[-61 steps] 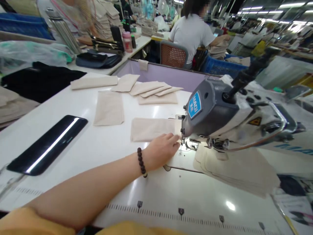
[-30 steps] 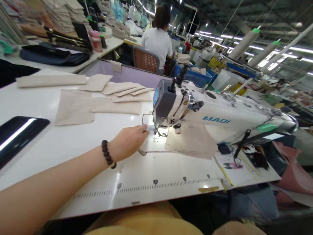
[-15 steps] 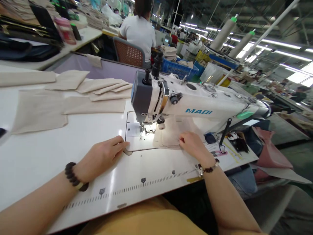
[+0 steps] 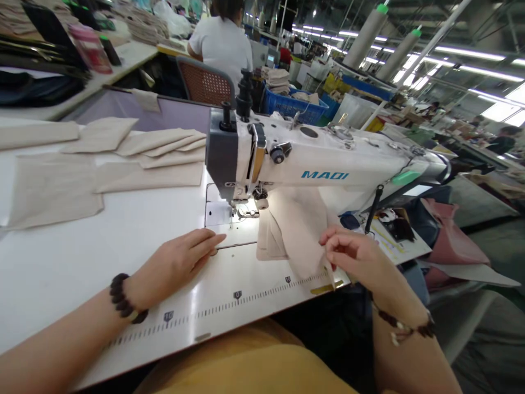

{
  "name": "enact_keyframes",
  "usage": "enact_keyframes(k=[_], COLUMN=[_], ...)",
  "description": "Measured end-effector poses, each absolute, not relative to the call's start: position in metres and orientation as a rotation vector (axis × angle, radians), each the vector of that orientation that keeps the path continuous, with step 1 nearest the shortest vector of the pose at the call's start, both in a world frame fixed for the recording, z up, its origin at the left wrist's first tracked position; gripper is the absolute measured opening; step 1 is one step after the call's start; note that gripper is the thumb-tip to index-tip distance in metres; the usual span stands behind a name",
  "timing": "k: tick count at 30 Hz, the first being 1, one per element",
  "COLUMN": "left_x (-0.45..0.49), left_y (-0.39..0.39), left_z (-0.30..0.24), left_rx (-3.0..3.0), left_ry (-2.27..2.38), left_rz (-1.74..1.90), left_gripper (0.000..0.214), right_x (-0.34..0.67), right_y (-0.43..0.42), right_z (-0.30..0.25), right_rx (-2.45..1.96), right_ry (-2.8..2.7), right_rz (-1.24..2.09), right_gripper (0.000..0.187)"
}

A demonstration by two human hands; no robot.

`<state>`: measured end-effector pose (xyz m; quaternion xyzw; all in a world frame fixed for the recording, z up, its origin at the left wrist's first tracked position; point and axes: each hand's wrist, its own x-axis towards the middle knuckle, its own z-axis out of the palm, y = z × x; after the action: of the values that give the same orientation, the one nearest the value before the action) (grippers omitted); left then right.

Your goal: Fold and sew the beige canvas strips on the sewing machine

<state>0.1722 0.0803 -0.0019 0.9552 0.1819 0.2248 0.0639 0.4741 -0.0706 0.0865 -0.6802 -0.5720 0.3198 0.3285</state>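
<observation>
A white sewing machine (image 4: 328,164) stands on the white table, its lamp lighting the needle area. My right hand (image 4: 356,254) pinches the edge of a beige fabric piece (image 4: 303,230), lifted and curved under the machine arm. Beneath that piece, more beige fabric (image 4: 268,241) lies flat beside the presser foot. My left hand (image 4: 180,262) rests flat on the table, fingers stretched toward the metal needle plate (image 4: 217,213), and holds nothing.
Beige fabric pieces (image 4: 57,186) are spread at the table's left and back. A ruler scale (image 4: 238,298) runs along the front edge. Behind the machine are a blue basket (image 4: 299,106) and a seated person (image 4: 223,46). Thread cones (image 4: 367,38) stand at the upper right.
My right hand has moved right and toward me, lifting the upper fabric piece's edge off the layer below. My left hand stays nearly where it was. The camera view has shifted slightly.
</observation>
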Motion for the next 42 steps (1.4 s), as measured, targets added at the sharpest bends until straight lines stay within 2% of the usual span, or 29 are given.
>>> enact_keyframes(k=[5, 8, 12, 14, 18, 24, 29, 31, 33, 34, 39, 42], left_x=[0.212, 0.229, 0.215, 0.194, 0.145, 0.091, 0.077, 0.078, 0.083, 0.087, 0.105, 0.107], left_y=[0.050, 0.037, 0.038, 0.042, 0.046, 0.048, 0.049, 0.049, 0.048, 0.048, 0.052, 0.055], left_z=[0.019, 0.028, 0.039, 0.044, 0.042, 0.023, 0.022, 0.022, 0.022, 0.022, 0.020, 0.019], left_rx=[2.888, 2.826, 2.797, 2.787, 2.732, 2.628, 2.654, 2.670, 2.665, 2.642, 2.382, 2.299], left_ry=[0.303, 0.144, 0.062, 0.093, 0.225, 0.679, 0.646, 0.636, 0.727, 0.828, 1.158, 1.199], left_rz=[0.773, 0.859, 0.822, 0.670, 0.372, 0.570, 0.366, 0.342, 0.353, 0.376, 0.470, 0.486], left_gripper=[0.049, 0.038, 0.027, 0.029, 0.032, 0.026, 0.042, 0.046, 0.036, 0.030, 0.036, 0.035], right_x=[0.426, 0.411, 0.403, 0.402, 0.405, 0.411, 0.403, 0.397, 0.393, 0.392, 0.394, 0.397], right_y=[-0.094, -0.092, -0.090, -0.091, -0.092, -0.080, -0.071, -0.067, -0.062, -0.059, -0.048, -0.048], right_z=[0.078, 0.070, 0.065, 0.064, 0.057, 0.043, 0.038, 0.033, 0.026, 0.023, 0.017, 0.015], right_rx=[-1.300, -1.148, -1.195, -1.282, -1.302, -1.367, -1.323, -1.317, -1.327, -1.354, -1.478, -1.379], right_ry=[-1.336, -1.385, -1.699, -1.893, -2.186, -2.550, -2.663, -2.602, -2.423, -2.291, -1.539, -1.394], right_rz=[1.226, 1.316, 1.347, 1.318, 1.168, 0.872, 0.741, 0.639, 0.589, 0.601, 0.829, 1.059], right_gripper=[0.021, 0.023, 0.010, 0.006, 0.027, 0.057, 0.054, 0.037, 0.021, 0.020, 0.030, 0.050])
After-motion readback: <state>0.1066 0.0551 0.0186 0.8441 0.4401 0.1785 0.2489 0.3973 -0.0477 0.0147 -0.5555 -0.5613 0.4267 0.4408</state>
